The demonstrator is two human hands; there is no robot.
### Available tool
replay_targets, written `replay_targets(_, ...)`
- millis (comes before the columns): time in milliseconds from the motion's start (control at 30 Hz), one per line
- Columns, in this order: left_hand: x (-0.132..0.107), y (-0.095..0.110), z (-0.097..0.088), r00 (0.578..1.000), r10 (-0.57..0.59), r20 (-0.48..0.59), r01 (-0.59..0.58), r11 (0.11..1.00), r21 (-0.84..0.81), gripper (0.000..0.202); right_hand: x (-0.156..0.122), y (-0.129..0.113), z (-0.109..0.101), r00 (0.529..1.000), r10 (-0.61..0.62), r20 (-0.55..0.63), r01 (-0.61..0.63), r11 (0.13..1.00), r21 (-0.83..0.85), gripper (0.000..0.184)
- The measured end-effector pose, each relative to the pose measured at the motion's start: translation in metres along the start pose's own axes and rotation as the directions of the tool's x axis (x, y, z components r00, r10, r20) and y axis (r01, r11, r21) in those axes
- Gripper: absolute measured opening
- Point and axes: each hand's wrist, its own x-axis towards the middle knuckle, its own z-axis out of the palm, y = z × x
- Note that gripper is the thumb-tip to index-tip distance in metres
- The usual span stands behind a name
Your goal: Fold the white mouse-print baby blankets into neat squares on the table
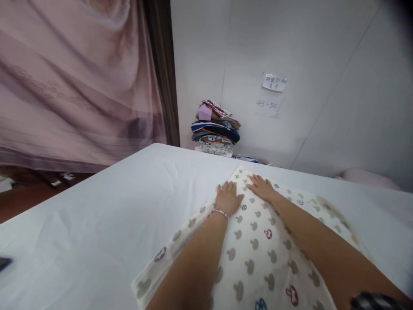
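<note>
A white cloth [250, 241] printed with grey, red, green and blue rabbit-like and mushroom-like shapes lies spread over the white table. Its far corner points toward the wall. My left hand [228, 199] rests on the cloth's left part near that corner, palm down and fingers stretched forward; a bracelet circles the wrist. Just to the right, my right hand [260, 187] lies flat on the cloth with its fingers spread. Neither hand grips anything. Both forearms cover parts of the fabric, and its near end runs out of view at the bottom.
The white-covered table [97, 224] reaches to a grey wall. Beyond its far edge rises a stack of folded fabrics [216, 127]. Two paper notes [269, 97] are stuck to the wall. A pink curtain [77, 86] hangs at left. A dark object [4, 263] lies at the left edge.
</note>
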Motion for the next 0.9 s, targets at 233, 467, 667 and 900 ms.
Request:
replay_targets(233,0.001,-0.003,0.001,0.996,-0.039,0.076,0.038,0.999,0.012,0.061,-0.027,0.034,-0.017,0.997,0.058,-0.055,-0.057,0.998,0.024,0.058)
replay_targets(467,0.005,-0.003,0.001,0.994,-0.030,0.108,0.024,0.998,0.063,0.061,-0.088,0.124,-0.015,0.974,0.220,-0.050,-0.220,0.976,0.010,0.057)
replay_targets(667,0.007,-0.006,0.003,0.994,-0.030,0.106,0.020,0.995,0.093,0.063,-0.104,0.136,-0.030,0.969,0.232,-0.080,-0.229,0.972,0.045,0.060)
replay_targets(900,0.006,-0.003,-0.002,0.990,-0.041,0.132,0.025,0.993,0.117,0.062,-0.143,0.202,-0.022,0.884,0.447,-0.138,-0.456,0.889,-0.038,0.058)
